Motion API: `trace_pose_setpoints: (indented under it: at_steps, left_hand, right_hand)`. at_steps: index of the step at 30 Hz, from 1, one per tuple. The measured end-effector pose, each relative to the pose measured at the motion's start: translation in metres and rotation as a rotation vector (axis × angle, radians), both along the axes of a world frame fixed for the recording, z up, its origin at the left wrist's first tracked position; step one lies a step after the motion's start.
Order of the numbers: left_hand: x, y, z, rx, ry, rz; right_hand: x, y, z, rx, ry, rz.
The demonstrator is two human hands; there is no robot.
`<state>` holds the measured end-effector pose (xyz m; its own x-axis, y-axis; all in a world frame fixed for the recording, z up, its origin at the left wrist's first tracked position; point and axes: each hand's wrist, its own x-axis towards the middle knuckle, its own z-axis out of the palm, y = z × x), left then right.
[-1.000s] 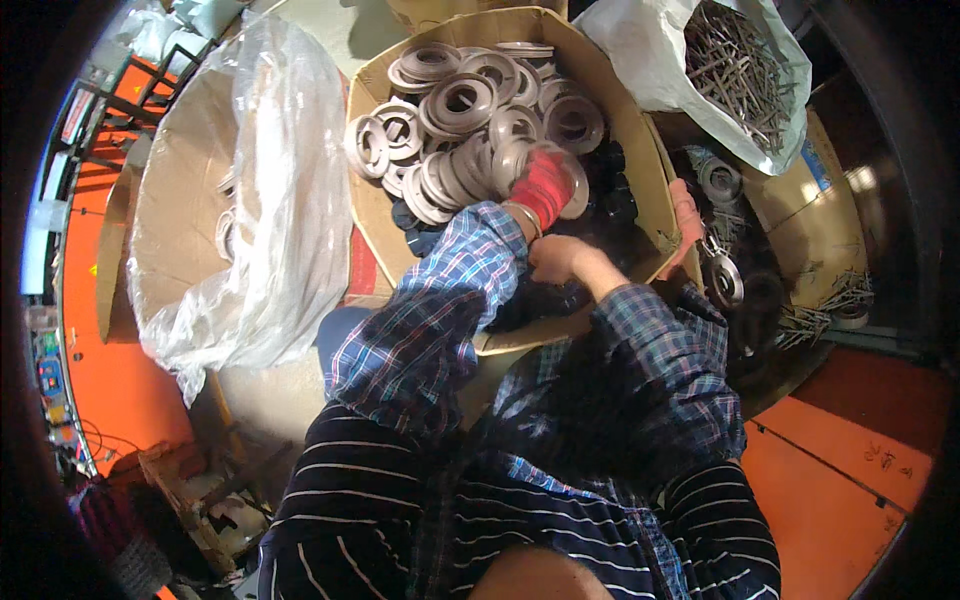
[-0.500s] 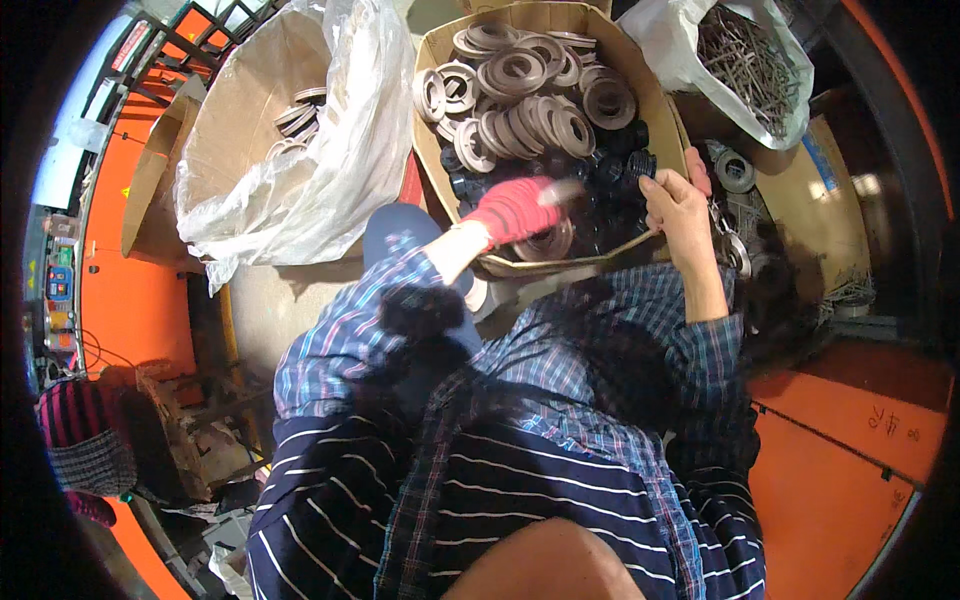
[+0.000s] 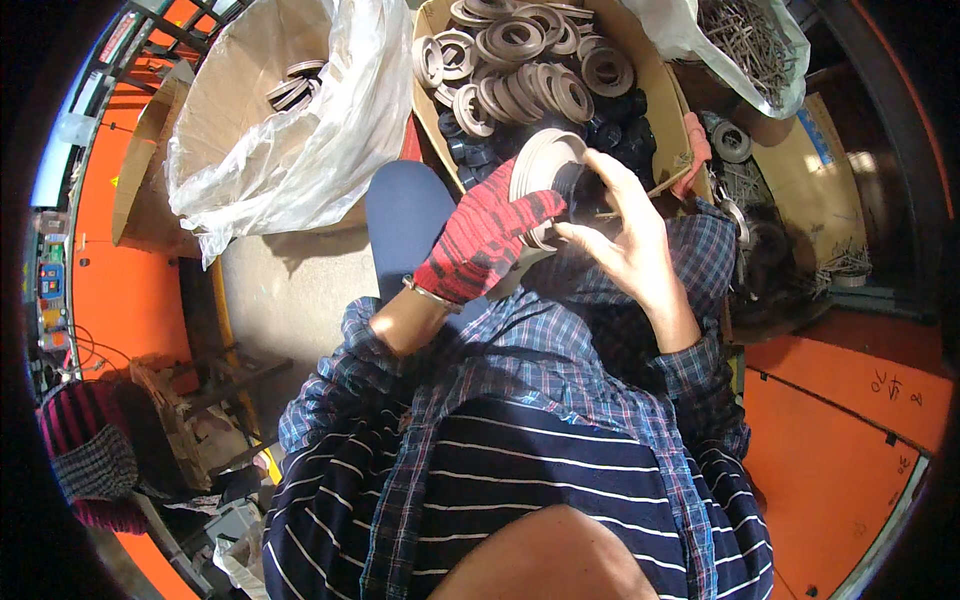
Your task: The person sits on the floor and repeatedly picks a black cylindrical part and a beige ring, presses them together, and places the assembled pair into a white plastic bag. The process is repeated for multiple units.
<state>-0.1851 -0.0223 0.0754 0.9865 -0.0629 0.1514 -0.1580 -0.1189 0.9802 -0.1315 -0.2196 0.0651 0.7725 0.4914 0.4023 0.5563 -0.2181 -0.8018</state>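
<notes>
My left hand (image 3: 482, 238), in a red and black knitted glove, is closed on a beige ring (image 3: 545, 160) with a stepped rim. Bare, my right hand (image 3: 640, 238) has its thumb and fingers curved round a black round part (image 3: 577, 190) at the ring's open side. Whether that part sits inside the ring or only against it, I cannot tell. Both hands are above my lap, at the near edge of a cardboard box (image 3: 640, 55). Inside that box lie several beige rings (image 3: 515, 40) and, beneath and nearer, several black parts (image 3: 478, 150).
At left stands a carton lined with a clear plastic bag (image 3: 300, 185), holding a few rings (image 3: 295, 90). A white sack of thin metal pins (image 3: 745, 50) is at the far right. A pinkish-red glove (image 3: 692, 155) hangs at the box's right edge. Orange panels (image 3: 850, 450) flank me.
My left hand has come up out of the box toward me with a ring. From the box's right edge, my right hand has moved inward to meet it with the black part.
</notes>
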Motion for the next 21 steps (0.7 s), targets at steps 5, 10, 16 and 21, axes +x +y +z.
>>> trace_pose_setpoints:
  at_steps: [5, 10, 16, 21]
  left_hand:
    - [-0.01, -0.014, -0.005, 0.151, -0.082, 0.069]
    - [-0.017, -0.037, -0.028, 0.225, -0.195, 0.175]
    - [-0.011, -0.017, -0.04, -0.016, 0.041, 0.112]
    - [-0.012, -0.017, -0.038, -0.017, 0.02, 0.189]
  right_hand:
    - [-0.01, 0.012, -0.012, 0.285, 0.373, -0.063]
    - [-0.004, 0.017, -0.029, 0.528, 0.972, -0.077]
    - [0.0, 0.014, -0.032, -0.025, 0.399, -0.184]
    - [-0.011, 0.021, -0.035, -0.118, 0.217, -0.261]
